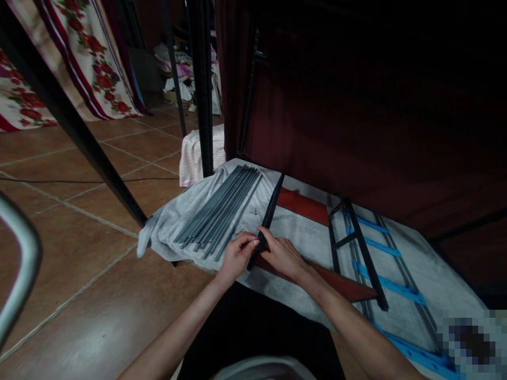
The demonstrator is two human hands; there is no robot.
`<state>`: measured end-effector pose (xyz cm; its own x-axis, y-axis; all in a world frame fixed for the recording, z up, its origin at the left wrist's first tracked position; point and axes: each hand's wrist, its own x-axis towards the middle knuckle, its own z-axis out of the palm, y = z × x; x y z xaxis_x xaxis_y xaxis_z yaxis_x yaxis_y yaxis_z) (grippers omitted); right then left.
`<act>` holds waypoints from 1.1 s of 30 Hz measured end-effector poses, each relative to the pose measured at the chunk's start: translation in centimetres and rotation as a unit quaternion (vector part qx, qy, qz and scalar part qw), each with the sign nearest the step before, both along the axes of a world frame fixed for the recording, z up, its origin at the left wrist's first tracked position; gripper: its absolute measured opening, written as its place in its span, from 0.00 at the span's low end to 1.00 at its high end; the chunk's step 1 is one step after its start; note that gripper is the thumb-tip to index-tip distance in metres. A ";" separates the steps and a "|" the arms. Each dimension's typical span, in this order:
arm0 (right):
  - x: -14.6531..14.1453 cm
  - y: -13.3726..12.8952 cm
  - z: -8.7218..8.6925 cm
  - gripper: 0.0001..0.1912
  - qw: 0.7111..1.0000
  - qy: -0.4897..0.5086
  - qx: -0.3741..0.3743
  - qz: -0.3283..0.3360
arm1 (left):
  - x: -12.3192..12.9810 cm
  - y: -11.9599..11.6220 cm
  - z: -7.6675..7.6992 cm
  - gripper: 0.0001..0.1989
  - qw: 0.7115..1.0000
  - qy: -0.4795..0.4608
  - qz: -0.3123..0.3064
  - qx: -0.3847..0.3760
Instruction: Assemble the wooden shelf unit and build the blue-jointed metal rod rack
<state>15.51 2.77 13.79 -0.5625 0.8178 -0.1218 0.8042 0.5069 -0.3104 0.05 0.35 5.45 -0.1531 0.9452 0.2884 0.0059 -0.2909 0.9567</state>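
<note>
- Black, slim and straight, the bar (271,211) lies over the pale cloth (297,232), slanting from 1 o'clock down to 7; its surface looks dark and plain.
- Left hand (238,256): thumb and forefinger pinched together at the bar's near part; whether they hold something small, I cannot tell.
- Right hand (283,256): fingers grasping the bar from its 4 o'clock side.
- Flat reddish boards (303,205) reach from the bar towards 4 o'clock, to a black frame (364,253).
- Grey rods (222,206), bundled, at 10 o'clock from the hands.
- Blue strips (390,284) beyond the frame, at 3 to 4 o'clock.
</note>
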 end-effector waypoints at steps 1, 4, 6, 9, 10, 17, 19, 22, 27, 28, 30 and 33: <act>0.1 0.1 0.1 0.30 1.000 0.006 -0.001 -0.002 | -0.4 0.1 -0.4 0.12 1.000 0.005 -0.016 0.001; 0.4 0.3 0.3 0.31 1.000 0.015 -0.002 -0.011 | -1.6 0.4 -2.4 0.15 0.998 0.055 -0.024 -0.038; 0.6 0.5 0.4 0.32 1.000 0.013 -0.001 -0.015 | -2.1 0.5 -4.2 0.13 0.986 0.138 -0.006 -0.090; 0.6 0.5 0.4 0.31 1.000 0.008 -0.002 -0.015 | -1.9 0.4 -6.4 0.11 0.960 0.242 -0.029 -0.139; 0.5 0.5 0.4 0.30 1.000 0.007 -0.002 -0.016 | -1.7 0.3 -6.8 0.12 0.954 0.261 -0.040 -0.145; -0.1 0.1 0.0 0.31 1.000 -0.024 -0.006 -0.008 | -0.7 -0.2 -7.3 0.13 0.926 0.335 -0.041 -0.171; -0.3 0.1 -0.1 0.32 0.999 -0.040 -0.010 -0.008 | -0.8 -0.3 -7.4 0.13 0.922 0.346 -0.046 -0.166; -0.4 0.1 0.0 0.34 0.999 -0.049 -0.008 -0.003 | -1.4 -0.2 -7.3 0.12 0.927 0.338 -0.055 -0.154; -0.2 0.0 0.4 0.34 0.999 -0.046 0.022 0.017 | -2.2 0.2 -4.2 0.12 0.976 0.193 0.052 -0.087; -0.2 0.0 0.5 0.34 0.998 -0.043 0.028 0.022 | -2.1 0.2 -3.1 0.13 0.981 0.164 0.077 -0.067; -0.1 -0.1 0.5 0.36 0.998 -0.037 0.040 0.029 | -1.7 0.2 -0.7 0.14 0.984 0.135 0.107 -0.035; 1.1 -1.0 0.9 0.37 0.997 -0.012 0.068 0.020 | -0.8 0.1 2.5 0.18 0.983 0.156 0.101 -0.005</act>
